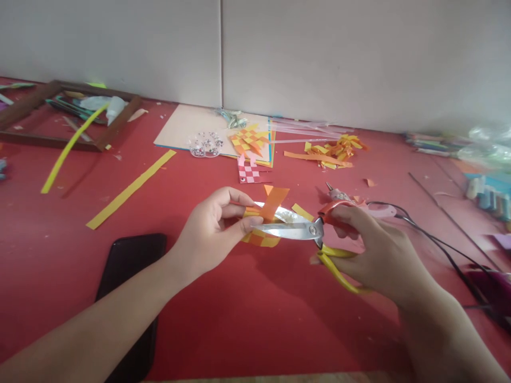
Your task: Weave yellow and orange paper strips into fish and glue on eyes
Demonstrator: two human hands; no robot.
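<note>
Pinched in my left hand point(217, 231) is a woven piece of orange and yellow paper strips point(261, 239), with an orange strip point(275, 203) sticking up from it. My right hand point(375, 255) grips scissors point(293, 230) with one red and one yellow handle. Their blades stand apart, with the orange strip between them, and the tips reach to my left fingers. My left hand and the blades partly hide the woven piece. A short yellow scrap point(302, 212) lies just behind the scissors.
A black phone point(133, 276) lies under my left forearm. Behind are a pink checked paper fish point(248, 171), a woven orange piece point(249, 141), googly eyes point(205, 143), and orange scraps point(339, 151). A glue gun point(379, 211) with a cord sits right; a yellow strip point(131, 189) and wooden frame point(51, 139) left.
</note>
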